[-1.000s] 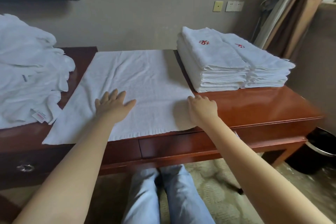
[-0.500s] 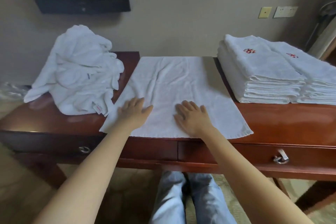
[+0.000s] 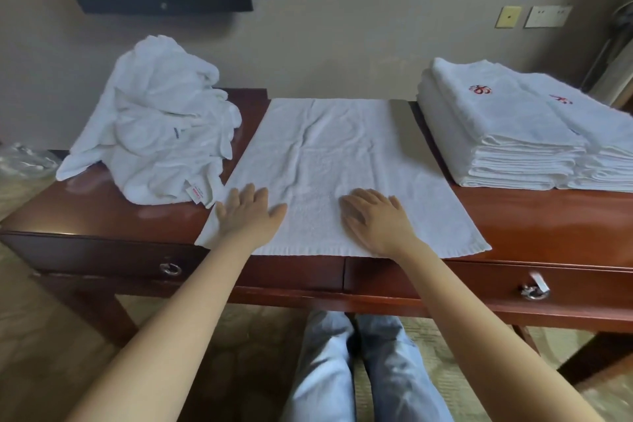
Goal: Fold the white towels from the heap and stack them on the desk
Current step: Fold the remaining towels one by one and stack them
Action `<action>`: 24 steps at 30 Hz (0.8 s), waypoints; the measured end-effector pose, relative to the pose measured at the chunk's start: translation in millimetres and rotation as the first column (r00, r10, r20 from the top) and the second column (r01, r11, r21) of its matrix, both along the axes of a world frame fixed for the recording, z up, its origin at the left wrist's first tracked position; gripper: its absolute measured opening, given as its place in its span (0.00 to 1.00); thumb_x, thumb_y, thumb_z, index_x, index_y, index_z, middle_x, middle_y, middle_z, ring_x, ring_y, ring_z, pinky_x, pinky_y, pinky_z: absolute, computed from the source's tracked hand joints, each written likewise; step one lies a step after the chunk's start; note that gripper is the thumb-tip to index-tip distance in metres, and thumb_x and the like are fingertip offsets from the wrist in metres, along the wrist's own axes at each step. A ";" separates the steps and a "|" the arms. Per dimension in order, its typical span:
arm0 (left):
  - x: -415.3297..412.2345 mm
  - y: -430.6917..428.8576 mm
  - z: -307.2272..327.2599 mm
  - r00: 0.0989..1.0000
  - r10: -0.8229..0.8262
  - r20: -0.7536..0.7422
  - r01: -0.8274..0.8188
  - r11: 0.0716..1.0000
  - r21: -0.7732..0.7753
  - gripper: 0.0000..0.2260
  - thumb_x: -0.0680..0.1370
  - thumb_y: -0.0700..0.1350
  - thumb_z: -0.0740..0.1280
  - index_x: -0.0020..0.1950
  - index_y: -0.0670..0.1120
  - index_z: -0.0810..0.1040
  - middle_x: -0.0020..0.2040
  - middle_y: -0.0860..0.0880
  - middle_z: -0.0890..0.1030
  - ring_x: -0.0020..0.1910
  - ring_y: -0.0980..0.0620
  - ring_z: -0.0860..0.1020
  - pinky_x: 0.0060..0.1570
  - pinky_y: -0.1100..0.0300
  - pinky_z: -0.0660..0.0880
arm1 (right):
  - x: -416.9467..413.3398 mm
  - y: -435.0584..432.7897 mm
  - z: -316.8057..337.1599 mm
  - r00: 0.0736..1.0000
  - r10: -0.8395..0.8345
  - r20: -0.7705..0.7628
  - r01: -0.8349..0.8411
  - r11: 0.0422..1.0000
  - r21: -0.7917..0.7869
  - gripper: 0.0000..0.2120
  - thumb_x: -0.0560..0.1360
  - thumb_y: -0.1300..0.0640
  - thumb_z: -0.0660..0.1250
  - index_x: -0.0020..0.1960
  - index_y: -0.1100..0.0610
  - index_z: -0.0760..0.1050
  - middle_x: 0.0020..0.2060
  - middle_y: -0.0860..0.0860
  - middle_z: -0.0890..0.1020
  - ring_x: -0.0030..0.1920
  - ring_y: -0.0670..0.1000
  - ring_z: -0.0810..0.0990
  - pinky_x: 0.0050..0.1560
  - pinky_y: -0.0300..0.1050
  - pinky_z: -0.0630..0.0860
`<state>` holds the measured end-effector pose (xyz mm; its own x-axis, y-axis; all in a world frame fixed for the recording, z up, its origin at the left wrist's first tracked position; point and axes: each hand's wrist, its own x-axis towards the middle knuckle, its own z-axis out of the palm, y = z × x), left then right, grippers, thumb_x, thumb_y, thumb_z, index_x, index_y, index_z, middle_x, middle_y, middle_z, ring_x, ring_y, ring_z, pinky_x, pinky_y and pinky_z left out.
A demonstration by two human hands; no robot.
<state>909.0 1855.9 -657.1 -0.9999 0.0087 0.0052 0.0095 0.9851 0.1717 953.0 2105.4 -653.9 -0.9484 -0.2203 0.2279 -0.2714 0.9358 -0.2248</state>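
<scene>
A: Where does the spread towel (image 3: 342, 161) sit against the hands?

B: Under both of them. It lies flat in the middle of the tabletop (image 3: 548, 216). The left hand (image 3: 248, 212) rests palm down on its near end, close to the towel's left border, with its fingers straight and pointing toward the wall.

A: And the right hand (image 3: 373, 216)?

B: Also palm down on the near end, a little right of the towel's middle, fingers extended and gripping nothing. The two hands are apart, with a bare strip of towel between them.

A: Which way does the towel run?

B: Its long axis goes from the person straight away to the wall. The near short hem lies along the tabletop's front edge, just by the wrists, and the far short hem reaches the back edge. A few creases show in the far half.

A: What lies on either side?

B: The heap (image 3: 154, 134) of crumpled white towels sits to the left, and its tagged corner comes just beside the towel's left border, near the left hand's fingertips. The folded stack (image 3: 496, 147) stands to the right — apart from the towel, with a red mark on top. A second stack (image 3: 603, 154) sits against it further right.
</scene>
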 end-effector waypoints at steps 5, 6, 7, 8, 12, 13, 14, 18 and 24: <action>33.5 33.5 6.1 0.861 -0.278 -0.426 0.434 0.838 0.330 0.16 0.76 0.52 0.68 0.60 0.45 0.80 0.62 0.50 0.75 0.65 0.49 0.69 0.65 0.57 0.63 | 26.5 26.8 8.9 0.996 0.088 0.013 -0.080 0.947 -0.311 0.26 0.75 0.39 0.64 0.65 0.54 0.76 0.61 0.47 0.79 0.61 0.49 0.76 0.60 0.41 0.69; 40.8 42.1 6.7 0.834 -0.326 -0.445 0.491 0.807 0.328 0.16 0.74 0.53 0.70 0.57 0.45 0.81 0.58 0.51 0.76 0.62 0.50 0.71 0.63 0.58 0.65 | 32.4 32.1 9.7 0.994 0.102 0.031 -0.087 0.945 -0.315 0.30 0.72 0.36 0.65 0.66 0.53 0.75 0.62 0.46 0.78 0.62 0.47 0.75 0.60 0.40 0.68; 47.5 49.4 6.5 0.819 -0.380 -0.429 0.532 0.783 0.323 0.19 0.72 0.56 0.69 0.57 0.46 0.81 0.56 0.52 0.76 0.59 0.52 0.71 0.61 0.58 0.66 | 37.7 36.3 9.2 0.993 0.116 0.036 -0.101 0.953 -0.287 0.32 0.70 0.34 0.67 0.67 0.52 0.75 0.63 0.45 0.77 0.63 0.46 0.74 0.63 0.41 0.68; 52.5 55.0 5.1 0.812 -0.436 -0.389 0.562 0.765 0.314 0.21 0.71 0.58 0.67 0.58 0.47 0.80 0.56 0.54 0.75 0.59 0.53 0.71 0.61 0.58 0.66 | 42.3 39.9 7.7 0.991 0.134 0.028 -0.123 0.962 -0.243 0.32 0.69 0.36 0.70 0.67 0.50 0.74 0.65 0.45 0.76 0.66 0.46 0.72 0.66 0.44 0.67; 56.1 58.7 -9.7 0.755 -0.567 -0.329 0.625 0.775 0.098 0.28 0.70 0.63 0.69 0.67 0.51 0.73 0.61 0.55 0.70 0.63 0.54 0.67 0.62 0.60 0.63 | 54.6 52.1 1.0 0.986 0.165 -0.022 -0.166 0.977 -0.137 0.31 0.68 0.43 0.75 0.69 0.47 0.73 0.69 0.45 0.73 0.69 0.48 0.69 0.69 0.49 0.64; 56.3 57.9 -12.6 0.745 -0.562 -0.359 0.622 0.780 0.071 0.28 0.71 0.61 0.69 0.67 0.51 0.73 0.62 0.54 0.71 0.62 0.53 0.68 0.60 0.61 0.63 | 56.7 54.9 -0.1 0.989 0.145 -0.040 -0.149 0.977 -0.151 0.30 0.68 0.43 0.75 0.68 0.48 0.74 0.68 0.45 0.74 0.68 0.49 0.71 0.68 0.49 0.66; 56.9 57.1 -14.5 0.737 -0.551 -0.391 0.619 0.783 0.063 0.27 0.72 0.60 0.70 0.67 0.50 0.74 0.61 0.53 0.72 0.62 0.53 0.69 0.59 0.61 0.63 | 59.1 57.2 -1.1 0.991 0.119 -0.065 -0.128 0.977 -0.171 0.28 0.68 0.43 0.75 0.66 0.48 0.75 0.66 0.45 0.75 0.67 0.49 0.72 0.67 0.48 0.68; 59.2 47.4 -19.7 0.723 -0.499 -0.479 0.611 0.785 0.105 0.21 0.73 0.55 0.72 0.62 0.47 0.79 0.60 0.52 0.78 0.59 0.52 0.74 0.59 0.59 0.67 | 68.9 61.5 -7.6 0.978 -0.029 -0.208 -0.037 0.951 -0.307 0.16 0.72 0.45 0.72 0.57 0.51 0.82 0.56 0.44 0.82 0.58 0.47 0.78 0.56 0.37 0.71; 67.1 21.6 -19.1 0.729 -0.391 -0.562 0.615 0.734 0.287 0.08 0.72 0.40 0.74 0.50 0.43 0.85 0.50 0.50 0.83 0.50 0.54 0.79 0.51 0.58 0.76 | 73.7 62.6 -10.4 0.962 -0.066 -0.267 -0.029 0.941 -0.336 0.08 0.73 0.51 0.73 0.48 0.54 0.84 0.50 0.45 0.84 0.52 0.47 0.80 0.50 0.39 0.74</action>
<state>976.1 1877.5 -676.2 -0.7220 0.3947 0.5682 0.6646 0.6241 0.4110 1026.7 2168.0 -664.3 -0.8434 -0.0696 0.5328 -0.3491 0.8247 -0.4450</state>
